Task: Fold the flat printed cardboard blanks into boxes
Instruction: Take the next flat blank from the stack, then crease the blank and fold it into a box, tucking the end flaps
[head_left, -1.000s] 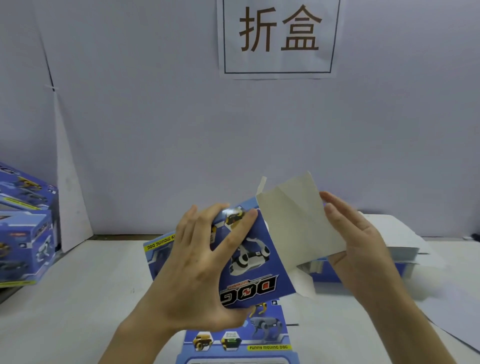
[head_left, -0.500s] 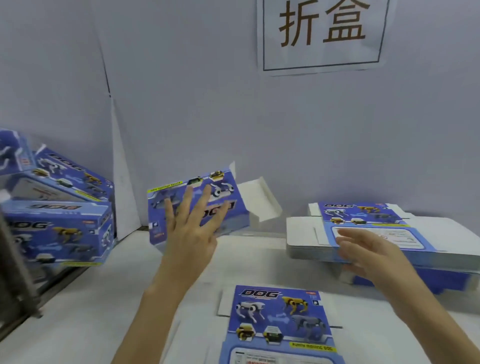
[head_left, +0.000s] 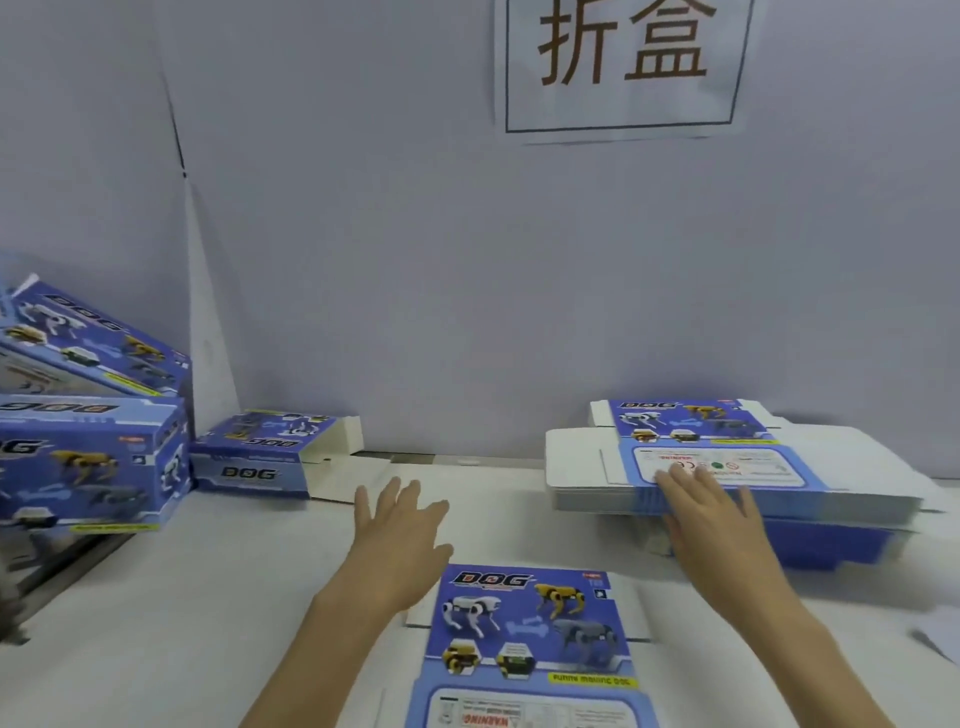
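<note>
Folded box (head_left: 260, 457) has left the left hand (head_left: 400, 530) and now lies on the desk (head_left: 208, 597) beside the finished boxes (head_left: 88, 457). Left grip released; right hand (head_left: 711, 525) open on the blank stack (head_left: 727, 467). Next blank due.

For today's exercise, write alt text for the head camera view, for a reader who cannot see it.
A person's right hand rests on a stack of flat blanks while the open left hand hovers over the white table. One flat blank lies nearest the viewer; folded boxes sit at left.
</note>
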